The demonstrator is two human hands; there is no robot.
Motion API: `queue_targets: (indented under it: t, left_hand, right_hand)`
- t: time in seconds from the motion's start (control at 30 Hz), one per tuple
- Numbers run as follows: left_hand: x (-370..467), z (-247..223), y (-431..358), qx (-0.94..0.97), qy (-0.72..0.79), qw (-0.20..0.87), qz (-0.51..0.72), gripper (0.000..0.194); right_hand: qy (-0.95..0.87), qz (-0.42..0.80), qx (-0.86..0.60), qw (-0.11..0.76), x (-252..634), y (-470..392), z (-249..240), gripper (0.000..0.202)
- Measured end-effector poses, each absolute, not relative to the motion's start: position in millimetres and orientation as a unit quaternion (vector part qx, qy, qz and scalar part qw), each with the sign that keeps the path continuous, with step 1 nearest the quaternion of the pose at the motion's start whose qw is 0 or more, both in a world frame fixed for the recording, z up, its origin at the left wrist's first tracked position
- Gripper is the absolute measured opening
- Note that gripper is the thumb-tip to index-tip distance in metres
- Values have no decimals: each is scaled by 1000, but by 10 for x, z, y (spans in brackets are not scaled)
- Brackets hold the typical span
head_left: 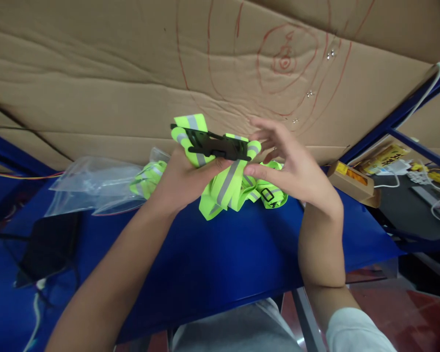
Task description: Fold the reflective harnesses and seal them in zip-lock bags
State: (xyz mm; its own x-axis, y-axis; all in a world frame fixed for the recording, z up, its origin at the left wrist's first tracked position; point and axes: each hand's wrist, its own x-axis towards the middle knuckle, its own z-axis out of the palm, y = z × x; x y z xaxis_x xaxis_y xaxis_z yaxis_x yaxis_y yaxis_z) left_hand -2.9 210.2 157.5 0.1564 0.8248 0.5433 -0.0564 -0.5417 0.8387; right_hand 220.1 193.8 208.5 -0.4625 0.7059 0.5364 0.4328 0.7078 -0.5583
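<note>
My left hand (183, 181) is closed around a neon yellow-green reflective strap (225, 188) with a grey stripe, its thumb pressed below a black plastic buckle (214, 145). The strap loops through both ends of the buckle, and its folded length hangs below. At the buckle's right end is my right hand (293, 164), fingers spread and curved, the thumb tip close to the strap's edge. Whether that thumb touches the strap is unclear. Behind the hands lies another bundle of neon strap (273, 195) with a small black slider.
On the blue table (220, 259), a clear plastic bag (95, 183) lies left, with a neon bundle (148, 178) beside it. A black flat device (47, 247) with cables is nearer. Cardboard (113, 73) stands behind; a small carton (352, 183) sits right.
</note>
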Motion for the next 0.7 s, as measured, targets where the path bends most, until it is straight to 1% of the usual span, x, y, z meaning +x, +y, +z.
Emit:
queue_targets:
  t: [0.03,0.07,0.13,0.2,0.3,0.43,0.5,0.57,0.63,0.7]
  left_hand:
    - [-3,1569,2098,671,281,389,565,24]
    - [23,1561,2091,678,269,401,554,26]
    - [72,1547,2068,666,248,447,543,30]
    - [107,1538,2035,631,233,520,526,35]
    - [139,1527,1991,582,218,624,474,45]
    - [194,1502,1944,550,204,684,434,48]
    - [221,1501,1916,577,186,681,411,47]
    - [228,1512,1892,644,174,630,398,42]
    - [204,1528,1884,717,197,528,411,36]
    - [156,1535,1896,759,234,436,423,37]
  right_hand:
    - [-844,151,-329,395,2211,1918,2107,66]
    - [-855,132,-315,389,2205,1900,2122,66]
    - [-875,115,-289,372,2154,1876,2128,53]
    - [-875,115,-276,381,2079,1869,2109,39]
    - [-848,109,-285,434,1991,1874,2066,34]
    - [-771,156,-340,515,1967,1862,2049,34]
    - [-710,214,-364,563,1986,1873,2048,36]
    - [-664,305,-356,583,2013,1921,2032,34]
    - [-637,406,-343,558,2033,2001,1994,30]
    - [-643,444,-344,521,2031,2083,1943,34]
